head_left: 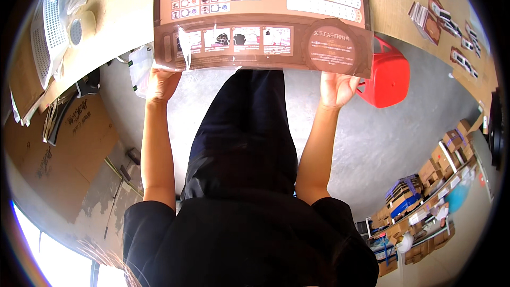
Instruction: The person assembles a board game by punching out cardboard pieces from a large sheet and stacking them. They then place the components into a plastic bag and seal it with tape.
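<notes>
A large brown-and-orange printed poster (255, 18) in a shiny clear plastic sleeve lies out over the table's near edge, its near part overhanging the floor. At its near left corner, my left hand (162, 84) is closed on the edge, the fingers partly hidden by the sheet. My right hand (337, 89) grips the near edge toward the right corner, palm up, with its fingertips beneath the poster. Small pictures, rows of boxes and a round dark emblem are printed on the sheet. Its far end runs out of the picture.
The wooden table (125, 8) carries a white perforated basket (45, 37) at left and stacks of small printed cards (425, 18) at right. A red plastic stool (390, 77) stands below the right side. Cardboard (74, 143) leans at left; boxes fill shelves (414, 196) at lower right.
</notes>
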The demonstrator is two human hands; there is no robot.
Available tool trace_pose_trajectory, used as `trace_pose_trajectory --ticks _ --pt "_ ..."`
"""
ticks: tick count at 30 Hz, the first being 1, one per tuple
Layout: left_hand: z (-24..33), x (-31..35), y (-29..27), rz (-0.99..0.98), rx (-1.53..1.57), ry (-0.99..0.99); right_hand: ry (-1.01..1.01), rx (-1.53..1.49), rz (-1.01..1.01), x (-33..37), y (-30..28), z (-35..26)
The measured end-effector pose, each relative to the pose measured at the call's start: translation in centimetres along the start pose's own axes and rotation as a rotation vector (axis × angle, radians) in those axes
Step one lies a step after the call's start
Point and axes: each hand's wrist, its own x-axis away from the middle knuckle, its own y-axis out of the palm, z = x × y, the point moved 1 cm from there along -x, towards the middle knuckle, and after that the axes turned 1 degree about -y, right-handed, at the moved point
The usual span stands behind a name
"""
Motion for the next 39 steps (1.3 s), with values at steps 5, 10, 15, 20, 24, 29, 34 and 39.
trace_pose_trajectory --ticks 5,10,15,20,24,29,34,39 --pt "0.3 -0.4 -1.7 -0.011 -0.186 -0.038 0.057 -0.064 0.106 -0.3 -0.7 -0.8" --pt "1.2 0.1 -0.7 0.002 -0.387 -0.069 0.125 -0.061 0.191 -0.6 0.0 0.6" --pt "1.1 0.7 -0.4 -0.033 -0.323 -0.111 0.26 0.19 0.084 1.0 -0.3 3.7" --pt "2.1 1.2 1.3 -0.064 -0.151 -0.014 0.281 0.486 -0.08 1.9 0.7 6.1" --pt "4.0 1.7 3.2 -0.088 -0.148 0.095 0.26 0.638 -0.235 1.0 2.4 6.2" --pt "5.8 2.2 3.6 -0.064 -0.374 0.206 0.187 0.781 -0.214 0.5 3.9 5.9" --pt "6.3 2.3 3.5 -0.04 -0.486 0.25 0.093 0.719 -0.192 0.2 4.9 6.1" --pt "5.9 1.9 4.4 -0.039 -0.362 0.39 0.014 0.871 -0.195 -0.5 3.9 5.8"
